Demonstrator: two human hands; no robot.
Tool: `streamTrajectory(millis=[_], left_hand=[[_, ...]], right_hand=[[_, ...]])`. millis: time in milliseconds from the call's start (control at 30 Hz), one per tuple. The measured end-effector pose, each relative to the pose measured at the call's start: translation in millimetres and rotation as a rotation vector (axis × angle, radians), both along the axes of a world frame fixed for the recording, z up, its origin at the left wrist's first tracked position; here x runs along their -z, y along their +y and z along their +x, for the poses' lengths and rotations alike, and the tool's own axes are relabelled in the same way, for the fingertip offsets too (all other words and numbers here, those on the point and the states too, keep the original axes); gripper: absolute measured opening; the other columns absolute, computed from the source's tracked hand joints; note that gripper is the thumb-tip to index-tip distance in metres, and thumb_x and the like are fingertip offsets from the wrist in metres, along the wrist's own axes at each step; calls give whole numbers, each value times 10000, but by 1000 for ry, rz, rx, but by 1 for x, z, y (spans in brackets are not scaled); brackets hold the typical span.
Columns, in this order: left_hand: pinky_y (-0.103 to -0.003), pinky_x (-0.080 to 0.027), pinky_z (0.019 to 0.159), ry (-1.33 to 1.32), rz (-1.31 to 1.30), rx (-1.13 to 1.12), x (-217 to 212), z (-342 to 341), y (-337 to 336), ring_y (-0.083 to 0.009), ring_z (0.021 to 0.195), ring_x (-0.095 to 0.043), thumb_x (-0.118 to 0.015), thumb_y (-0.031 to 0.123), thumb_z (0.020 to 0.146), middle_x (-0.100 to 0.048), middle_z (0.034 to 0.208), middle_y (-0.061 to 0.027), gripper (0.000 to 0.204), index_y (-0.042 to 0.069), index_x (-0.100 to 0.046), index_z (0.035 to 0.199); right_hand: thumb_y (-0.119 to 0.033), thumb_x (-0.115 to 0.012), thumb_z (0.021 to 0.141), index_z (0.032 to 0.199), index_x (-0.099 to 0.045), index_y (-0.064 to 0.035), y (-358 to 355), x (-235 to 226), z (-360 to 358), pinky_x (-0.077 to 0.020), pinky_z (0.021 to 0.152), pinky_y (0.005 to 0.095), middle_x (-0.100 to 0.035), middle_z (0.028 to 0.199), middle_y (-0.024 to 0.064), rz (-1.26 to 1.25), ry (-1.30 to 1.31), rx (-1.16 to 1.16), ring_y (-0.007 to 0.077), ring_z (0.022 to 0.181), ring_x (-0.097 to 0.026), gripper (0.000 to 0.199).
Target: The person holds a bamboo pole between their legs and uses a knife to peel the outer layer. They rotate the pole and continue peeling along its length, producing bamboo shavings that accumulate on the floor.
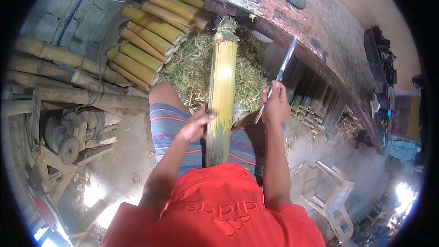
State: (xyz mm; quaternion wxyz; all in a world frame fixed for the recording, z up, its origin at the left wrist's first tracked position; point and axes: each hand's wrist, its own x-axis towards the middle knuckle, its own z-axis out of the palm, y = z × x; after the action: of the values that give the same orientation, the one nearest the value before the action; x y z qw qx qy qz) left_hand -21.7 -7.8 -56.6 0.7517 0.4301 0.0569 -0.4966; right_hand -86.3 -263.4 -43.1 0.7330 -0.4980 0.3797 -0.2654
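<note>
Workshop floor (130, 144), lettered red shirt (206, 187), right hand (276, 103) clamped round knife (286, 61), left hand (193, 128) against bamboo (223, 87), grip unclear.

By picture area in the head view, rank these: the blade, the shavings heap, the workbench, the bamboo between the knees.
Largest to smallest:
1. workbench
2. shavings heap, partly hidden
3. bamboo, perhaps flattered by nearness
4. blade

Dark stand (295, 0) on stained bench (340, 29)
</note>
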Motion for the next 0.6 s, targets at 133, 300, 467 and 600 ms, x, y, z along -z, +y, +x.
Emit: streamTrajectory(millis=[133,300,467,600], left_hand=[[-432,-448,1175,-132,-41,3,14,-32,1,-291,1387,-562,-797,266,946,-576,1509,-197,824,18,-378,1611],[-430,-467,1146,-603,417,-31,-8,-41,-11,-332,1320,-619,-883,421,841,-647,1399,-256,1005,-50,-391,1581],[-441,-488,1125,-704,541,-42,-23,-43,-18,-354,1287,-648,-883,429,830,-646,1381,-301,1065,-110,-347,1576],[-427,-494,1122,-817,673,-19,-32,-44,-20,-370,1304,-646,-874,426,834,-627,1405,-326,1131,-125,-262,1610]], right_hand=[[-256,-577,1119,1242,-531,-68,5,6,-40,-450,533,284,-631,869,87,117,-116,13,142,627,-548,229],[-199,-579,1115,1321,-515,-72,11,0,-61,-476,536,287,-633,925,91,147,-191,-7,143,660,-572,251],[-184,-577,1117,1459,-491,-88,17,-8,-67,-443,515,233,-608,878,47,-51,-47,-159,99,632,-542,365],[-154,-577,1112,1446,-539,-79,21,-12,-66,-411,503,213,-612,873,33,-196,-6,-178,76,611,-519,345]])
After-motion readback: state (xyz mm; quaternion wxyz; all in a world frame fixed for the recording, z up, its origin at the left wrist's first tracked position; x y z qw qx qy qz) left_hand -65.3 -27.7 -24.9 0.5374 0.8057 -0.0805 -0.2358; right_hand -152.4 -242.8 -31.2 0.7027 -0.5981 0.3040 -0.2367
